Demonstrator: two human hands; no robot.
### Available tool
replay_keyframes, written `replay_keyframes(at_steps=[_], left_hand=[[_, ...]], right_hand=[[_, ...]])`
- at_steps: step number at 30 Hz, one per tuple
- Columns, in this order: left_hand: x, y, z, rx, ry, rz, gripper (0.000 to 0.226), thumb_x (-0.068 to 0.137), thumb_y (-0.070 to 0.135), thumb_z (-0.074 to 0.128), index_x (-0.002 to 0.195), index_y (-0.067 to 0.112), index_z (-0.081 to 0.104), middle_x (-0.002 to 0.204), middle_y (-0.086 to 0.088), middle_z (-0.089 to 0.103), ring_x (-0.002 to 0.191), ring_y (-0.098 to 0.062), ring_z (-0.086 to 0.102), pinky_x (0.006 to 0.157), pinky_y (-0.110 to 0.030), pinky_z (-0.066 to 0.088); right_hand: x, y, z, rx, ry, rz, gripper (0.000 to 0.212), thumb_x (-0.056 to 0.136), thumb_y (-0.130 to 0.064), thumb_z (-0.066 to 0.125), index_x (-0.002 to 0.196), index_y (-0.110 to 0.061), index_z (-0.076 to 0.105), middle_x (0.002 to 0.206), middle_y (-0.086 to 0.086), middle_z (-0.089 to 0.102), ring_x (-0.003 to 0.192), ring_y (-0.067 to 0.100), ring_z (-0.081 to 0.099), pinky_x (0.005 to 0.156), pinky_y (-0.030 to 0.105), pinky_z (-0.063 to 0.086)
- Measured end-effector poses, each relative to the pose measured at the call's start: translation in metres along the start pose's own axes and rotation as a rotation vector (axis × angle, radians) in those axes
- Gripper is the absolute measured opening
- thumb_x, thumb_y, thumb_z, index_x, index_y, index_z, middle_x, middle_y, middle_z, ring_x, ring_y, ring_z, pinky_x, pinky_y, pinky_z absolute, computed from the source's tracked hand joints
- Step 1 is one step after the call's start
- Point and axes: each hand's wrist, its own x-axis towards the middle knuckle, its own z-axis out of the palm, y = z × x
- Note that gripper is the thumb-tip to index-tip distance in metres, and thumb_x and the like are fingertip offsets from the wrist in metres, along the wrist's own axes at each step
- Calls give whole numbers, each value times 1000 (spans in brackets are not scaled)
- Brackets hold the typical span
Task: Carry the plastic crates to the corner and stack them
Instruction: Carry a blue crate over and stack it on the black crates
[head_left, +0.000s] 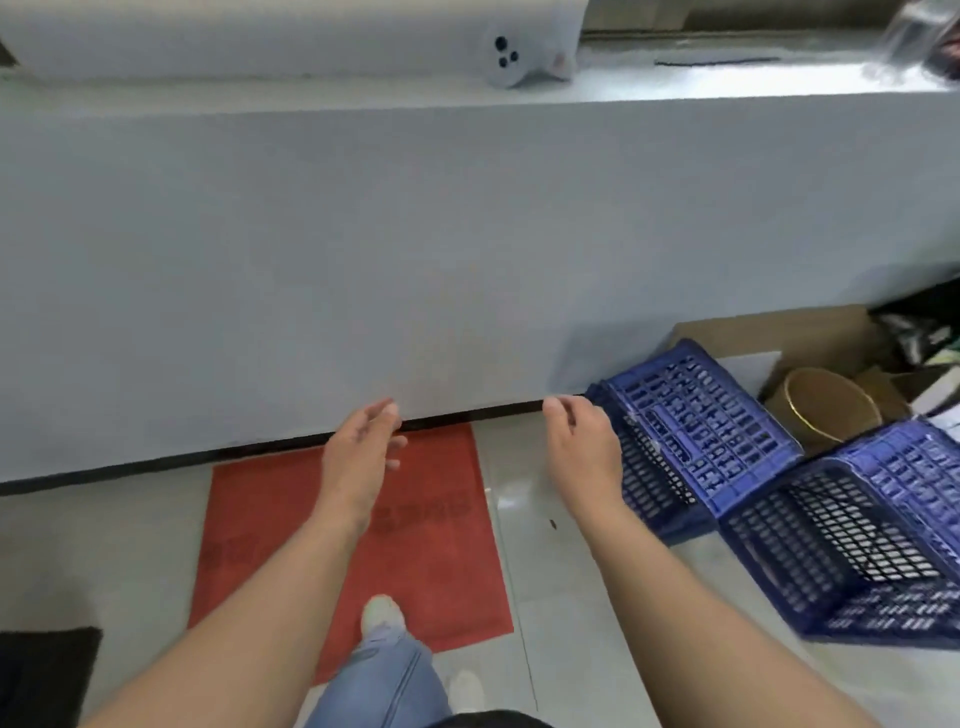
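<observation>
Two blue plastic lattice crates lie tipped on the floor at the right. One crate (696, 431) leans by the base of the white counter, its slotted bottom facing up. The other crate (852, 540) lies on its side in front of it, its open mouth toward me. My right hand (582, 447) hovers just left of the first crate, fingers loosely curled, holding nothing. Over the red mat, my left hand (363, 452) is also empty with its fingers spread. Both forearms reach forward.
A white counter front (467, 249) blocks the way ahead. A red mat (436, 561) lies on the tiled floor under my feet. A cardboard box (810, 332) with a round brown tub (826, 410) sits behind the crates. A black mat (47, 670) is at the lower left.
</observation>
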Motion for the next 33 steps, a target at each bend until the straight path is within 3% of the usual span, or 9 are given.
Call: replay_keyframes(at_steps=[6, 14, 17, 21, 27, 33], left_hand=[[22, 0, 70, 60, -140, -12, 21, 95, 27, 53, 114, 20, 59, 95, 3, 63, 81, -13, 62, 64, -25, 47], [69, 5, 138, 67, -263, -64, 18, 94, 29, 54, 111, 27, 58, 107, 0, 66, 89, -16, 64, 70, -28, 49], [90, 3, 156, 94, -286, -76, 19, 94, 28, 54, 113, 30, 57, 111, -2, 66, 89, -15, 64, 73, -28, 49], [105, -8, 183, 140, -287, -106, 25, 94, 28, 53, 119, 28, 57, 116, -5, 65, 92, -15, 63, 73, -27, 49], [92, -38, 229, 175, -246, -151, 19, 94, 26, 54, 112, 31, 58, 114, -6, 66, 91, -17, 65, 74, -29, 50], [68, -91, 269, 171, -153, -198, 21, 95, 23, 53, 115, 28, 58, 112, -8, 67, 91, -20, 64, 71, -28, 51]], right_hand=[[29, 39, -36, 35, 131, 150, 36, 95, -39, 40, 118, -18, 59, 116, 4, 57, 93, 12, 46, 80, 31, 36], [91, 64, -61, 17, 198, 281, 37, 94, -41, 44, 120, -20, 58, 119, 4, 58, 94, 13, 50, 83, 34, 43], [115, 71, -65, 15, 218, 308, 37, 94, -40, 45, 121, -19, 58, 121, 3, 58, 93, 11, 49, 80, 31, 39], [139, 91, -71, 14, 214, 324, 38, 93, -40, 46, 122, -18, 58, 122, 3, 58, 95, 11, 49, 80, 31, 38], [169, 140, -92, 3, 179, 347, 39, 93, -40, 48, 124, -19, 57, 118, 2, 59, 92, 12, 50, 80, 31, 38], [201, 203, -107, -45, 63, 334, 42, 93, -43, 46, 129, -22, 53, 119, 1, 59, 96, 14, 54, 88, 40, 46]])
